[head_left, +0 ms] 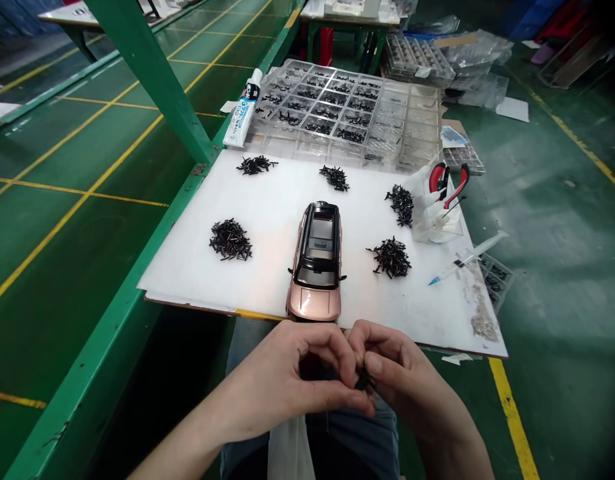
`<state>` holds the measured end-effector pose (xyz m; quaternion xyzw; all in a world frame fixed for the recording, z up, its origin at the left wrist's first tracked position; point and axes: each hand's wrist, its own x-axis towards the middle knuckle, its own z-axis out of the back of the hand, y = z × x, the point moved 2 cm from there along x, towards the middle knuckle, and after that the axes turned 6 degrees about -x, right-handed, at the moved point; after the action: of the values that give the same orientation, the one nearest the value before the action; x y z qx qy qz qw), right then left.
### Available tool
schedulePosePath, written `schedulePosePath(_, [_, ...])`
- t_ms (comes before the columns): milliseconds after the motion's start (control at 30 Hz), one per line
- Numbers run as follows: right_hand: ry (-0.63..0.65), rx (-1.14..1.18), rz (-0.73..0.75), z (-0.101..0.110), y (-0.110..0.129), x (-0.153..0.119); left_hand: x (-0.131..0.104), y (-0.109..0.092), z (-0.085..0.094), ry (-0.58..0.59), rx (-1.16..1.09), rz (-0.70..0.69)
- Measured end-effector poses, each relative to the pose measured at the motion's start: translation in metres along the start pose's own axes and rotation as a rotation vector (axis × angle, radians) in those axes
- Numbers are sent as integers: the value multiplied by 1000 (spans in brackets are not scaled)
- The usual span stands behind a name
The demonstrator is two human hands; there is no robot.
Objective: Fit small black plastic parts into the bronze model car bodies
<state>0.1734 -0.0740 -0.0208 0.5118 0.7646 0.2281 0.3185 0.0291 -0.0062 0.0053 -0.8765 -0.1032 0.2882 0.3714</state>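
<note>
My left hand (307, 367) and my right hand (392, 360) meet in front of the board's near edge, above my lap. Their fingertips pinch together around a small dark piece (363, 380), mostly hidden by the fingers. Just beyond them a pink toy car (314, 300) with a black roof stands on the white board (267, 287), its bonnet toward me. Piles of small black parts lie about the car, one at the left (230, 240) and one at the right (391, 257).
Clear compartment trays (332, 100) of black parts lie behind the board, beside a glue tube (242, 113). Red-handled pliers (450, 183) stand in a plastic holder at the right, near a syringe (462, 260). A green post (157, 73) rises at the left.
</note>
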Motion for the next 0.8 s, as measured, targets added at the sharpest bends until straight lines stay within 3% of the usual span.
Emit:
schedulePosePath(300, [-42, 30, -12, -2, -1, 6, -2, -2, 2, -30, 73, -93])
schedulePosePath(800, [-76, -44, -45, -1, -2, 7, -1, -1, 4, -5, -20, -38])
